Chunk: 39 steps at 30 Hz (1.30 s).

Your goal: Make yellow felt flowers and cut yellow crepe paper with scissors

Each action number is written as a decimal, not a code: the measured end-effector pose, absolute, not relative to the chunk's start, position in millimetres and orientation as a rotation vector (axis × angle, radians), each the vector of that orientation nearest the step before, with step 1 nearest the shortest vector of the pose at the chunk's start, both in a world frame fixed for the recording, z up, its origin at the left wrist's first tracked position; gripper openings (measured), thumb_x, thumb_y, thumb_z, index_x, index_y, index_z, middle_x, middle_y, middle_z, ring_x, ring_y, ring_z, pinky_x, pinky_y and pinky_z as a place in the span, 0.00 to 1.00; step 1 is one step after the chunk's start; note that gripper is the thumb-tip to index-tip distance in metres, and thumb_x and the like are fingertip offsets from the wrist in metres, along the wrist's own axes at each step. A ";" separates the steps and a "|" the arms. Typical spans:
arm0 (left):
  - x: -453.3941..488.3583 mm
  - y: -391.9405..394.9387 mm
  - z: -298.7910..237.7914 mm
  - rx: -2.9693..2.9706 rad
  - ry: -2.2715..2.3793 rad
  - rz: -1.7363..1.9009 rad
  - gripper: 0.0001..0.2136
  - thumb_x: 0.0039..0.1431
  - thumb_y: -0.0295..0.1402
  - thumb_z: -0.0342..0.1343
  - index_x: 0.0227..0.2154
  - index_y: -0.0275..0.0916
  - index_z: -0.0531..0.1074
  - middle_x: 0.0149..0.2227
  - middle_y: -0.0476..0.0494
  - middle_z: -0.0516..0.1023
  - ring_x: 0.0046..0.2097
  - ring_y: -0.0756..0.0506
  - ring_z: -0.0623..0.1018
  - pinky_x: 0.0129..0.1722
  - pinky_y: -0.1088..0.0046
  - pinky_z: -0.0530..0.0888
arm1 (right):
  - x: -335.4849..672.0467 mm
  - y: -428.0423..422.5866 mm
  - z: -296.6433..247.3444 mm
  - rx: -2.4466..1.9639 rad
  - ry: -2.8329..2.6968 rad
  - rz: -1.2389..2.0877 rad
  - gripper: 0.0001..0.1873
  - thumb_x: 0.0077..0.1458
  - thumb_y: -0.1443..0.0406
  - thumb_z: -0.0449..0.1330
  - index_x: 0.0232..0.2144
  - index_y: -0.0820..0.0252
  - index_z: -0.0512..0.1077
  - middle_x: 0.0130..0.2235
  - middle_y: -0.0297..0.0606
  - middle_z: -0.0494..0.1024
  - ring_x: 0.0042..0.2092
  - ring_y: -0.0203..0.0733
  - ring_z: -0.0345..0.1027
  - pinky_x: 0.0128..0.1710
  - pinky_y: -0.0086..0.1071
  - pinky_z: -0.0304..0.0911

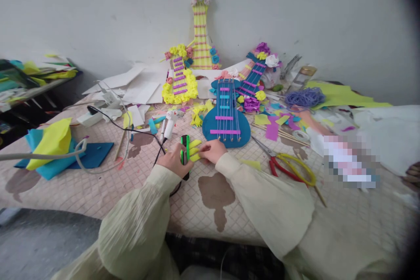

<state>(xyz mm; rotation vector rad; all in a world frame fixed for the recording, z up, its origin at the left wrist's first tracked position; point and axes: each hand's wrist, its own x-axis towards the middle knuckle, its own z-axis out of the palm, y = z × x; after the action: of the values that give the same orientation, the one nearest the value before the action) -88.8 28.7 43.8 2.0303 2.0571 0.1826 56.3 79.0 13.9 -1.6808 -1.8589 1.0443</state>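
Note:
My left hand (pixel 173 160) is closed around a black-and-green tool (pixel 185 143) shaped like a stapler; its lower end shows below my fingers. Yellow paper strips (pixel 195 143) stick out beside the tool, between my two hands. With fingertips pinched together, my right hand (pixel 212 151) grips the right end of these yellow strips. Just beyond my hands lies a blue paper guitar (pixel 210 124) with purple and light-blue bars and strings running along its neck. A white glue gun (pixel 169 126) rests on the cloth past my left hand.
Scissors (pixel 274 157) with red and yellow handles lie right of my right hand. Decorated guitars, one yellow (pixel 201 30), stand at the back. Purple string (pixel 305 97) lies at the right. Black cable (pixel 131 124) crosses the left side near folded coloured paper (pixel 49 146). Another person's arm (pixel 310 122) reaches in from the right.

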 end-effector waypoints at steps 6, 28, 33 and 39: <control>-92.0 26.4 39.2 2.024 2.033 0.124 0.19 0.48 0.42 0.46 0.42 0.39 0.60 0.21 0.48 0.72 0.26 0.42 0.74 0.24 0.72 0.63 | 71.9 67.5 47.5 -1.588 -2.007 0.874 0.05 0.42 0.66 0.58 0.21 0.61 0.73 0.26 0.39 0.77 0.29 0.41 0.71 0.30 0.30 0.61; 36.4 48.5 64.1 2.156 1.031 0.851 0.19 0.51 0.30 0.47 0.48 0.39 0.59 0.22 0.54 0.70 0.20 0.55 0.65 0.23 0.79 0.63 | 195.7 29.4 42.0 -1.910 -2.320 0.639 0.08 0.37 0.68 0.59 0.26 0.63 0.70 0.30 0.40 0.71 0.33 0.41 0.65 0.31 0.30 0.56; 33.2 55.5 40.4 1.989 0.966 1.020 0.16 0.53 0.28 0.45 0.47 0.38 0.59 0.20 0.55 0.66 0.20 0.54 0.64 0.24 0.78 0.64 | 198.0 32.4 42.7 -1.918 -2.305 0.693 0.12 0.35 0.69 0.61 0.29 0.63 0.69 0.27 0.39 0.71 0.32 0.45 0.65 0.29 0.32 0.54; 18.6 61.5 35.5 1.561 0.769 1.381 0.15 0.53 0.30 0.49 0.45 0.37 0.60 0.26 0.49 0.68 0.28 0.52 0.69 0.29 0.75 0.66 | 199.0 58.0 62.5 -1.526 -2.183 1.108 0.04 0.45 0.66 0.57 0.24 0.60 0.65 0.25 0.31 0.68 0.28 0.34 0.62 0.28 0.27 0.57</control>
<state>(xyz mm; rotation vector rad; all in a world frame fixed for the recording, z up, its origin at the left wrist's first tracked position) 18.6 61.5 35.5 1.5608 0.7692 1.3806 199.0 58.0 62.5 -1.5265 -2.1834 1.1077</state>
